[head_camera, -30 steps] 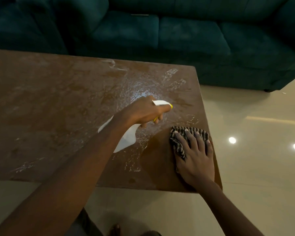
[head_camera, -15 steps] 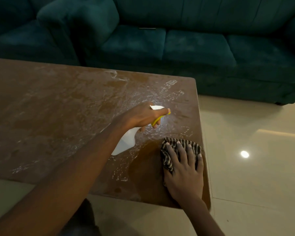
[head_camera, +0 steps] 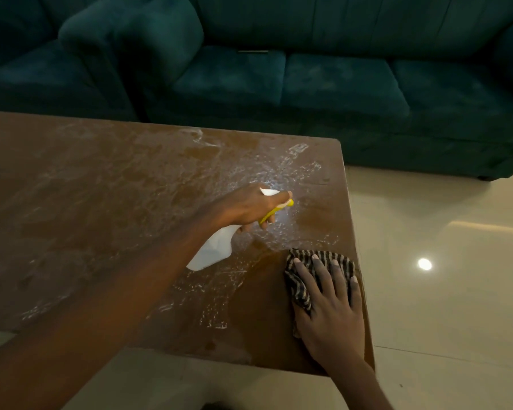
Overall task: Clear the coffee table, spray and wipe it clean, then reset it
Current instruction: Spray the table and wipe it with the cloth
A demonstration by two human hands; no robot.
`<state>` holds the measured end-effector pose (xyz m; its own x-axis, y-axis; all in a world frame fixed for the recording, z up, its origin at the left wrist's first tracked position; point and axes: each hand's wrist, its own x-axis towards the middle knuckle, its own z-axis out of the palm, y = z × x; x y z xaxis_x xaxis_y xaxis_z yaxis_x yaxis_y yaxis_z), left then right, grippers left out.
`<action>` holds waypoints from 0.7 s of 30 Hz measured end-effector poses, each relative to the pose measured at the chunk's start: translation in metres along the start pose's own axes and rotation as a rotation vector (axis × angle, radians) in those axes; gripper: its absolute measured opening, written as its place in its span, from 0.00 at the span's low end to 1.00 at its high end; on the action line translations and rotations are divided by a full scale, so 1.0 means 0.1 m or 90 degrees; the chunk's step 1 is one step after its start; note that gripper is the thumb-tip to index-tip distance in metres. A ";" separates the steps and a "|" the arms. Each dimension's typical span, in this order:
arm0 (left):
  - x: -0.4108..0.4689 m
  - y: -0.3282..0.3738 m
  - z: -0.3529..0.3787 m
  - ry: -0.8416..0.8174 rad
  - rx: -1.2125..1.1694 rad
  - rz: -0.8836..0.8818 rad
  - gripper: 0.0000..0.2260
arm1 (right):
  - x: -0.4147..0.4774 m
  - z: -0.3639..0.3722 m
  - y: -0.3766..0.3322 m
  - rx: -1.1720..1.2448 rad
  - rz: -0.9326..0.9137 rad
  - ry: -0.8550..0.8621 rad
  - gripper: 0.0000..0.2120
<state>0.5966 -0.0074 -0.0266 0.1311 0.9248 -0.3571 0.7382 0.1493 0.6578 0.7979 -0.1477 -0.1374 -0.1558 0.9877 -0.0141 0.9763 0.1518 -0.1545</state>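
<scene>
Wet brown table: left hand grip clamped on spray bottle; right hand spread flat, pressing striped cloth.

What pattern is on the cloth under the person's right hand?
Dark and light narrow stripes on the cloth, seen in the head view, the only one.

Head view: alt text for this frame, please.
A left hand holds a white spray bottle over a wet brown coffee table while the right hand presses a striped cloth flat near its corner; a teal sofa sits behind.
</scene>
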 end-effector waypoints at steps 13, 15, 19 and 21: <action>0.08 -0.31 -0.37 0.210 -0.162 0.047 0.27 | 1.70 -0.15 -0.33 0.019 0.085 -0.057 0.29; 0.08 -0.30 -0.41 0.208 -0.173 0.041 0.27 | 1.46 -0.12 -0.45 0.001 -0.007 -0.066 0.30; 0.09 -0.36 -0.44 0.196 -0.201 0.037 0.27 | 0.78 -0.10 -0.26 -0.002 -0.082 -0.070 0.30; 0.08 -0.38 -0.44 0.195 -0.213 0.026 0.26 | 0.75 -0.13 -0.01 -0.016 -0.013 -0.066 0.31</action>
<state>0.5403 0.0097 -0.0253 -0.0837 0.9857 -0.1464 0.4754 0.1687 0.8634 0.7875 -0.0730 -0.1257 -0.1898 0.9753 -0.1133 0.9759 0.1748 -0.1304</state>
